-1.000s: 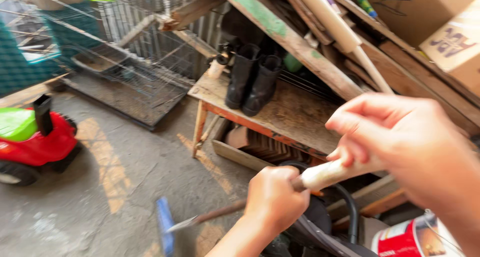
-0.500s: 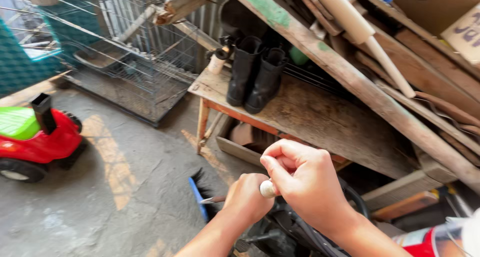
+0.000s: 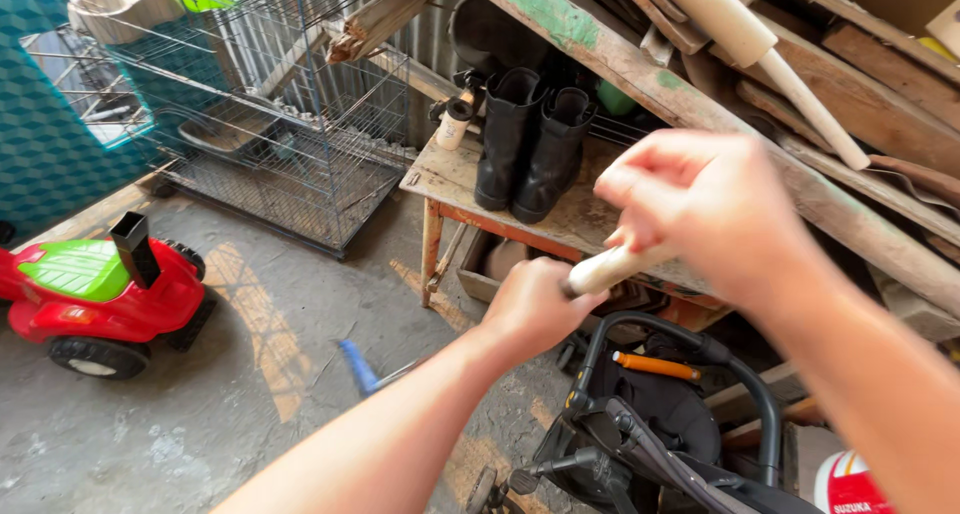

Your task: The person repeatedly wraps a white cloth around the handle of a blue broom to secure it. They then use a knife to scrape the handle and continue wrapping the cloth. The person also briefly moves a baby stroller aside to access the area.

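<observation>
Gripping a pale wooden broom handle [image 3: 612, 267] with both hands, the person works it in the head view: the left hand [image 3: 530, 307] is closed around the shaft lower down, and the right hand [image 3: 700, 214] is curled shut over its top end, a stacked hold that seems suited to steering the long stick. The handle slants down to a blue broom head [image 3: 357, 365] resting on the concrete floor [image 3: 250, 394]. Two black boots [image 3: 530, 149] stand upright side by side on the worn wooden bench [image 3: 450, 179], seemingly kept off the ground. One red toy car [image 3: 95, 294], one wire cage [image 3: 290, 124] and one black stroller [image 3: 660, 414] stand nearby.
</observation>
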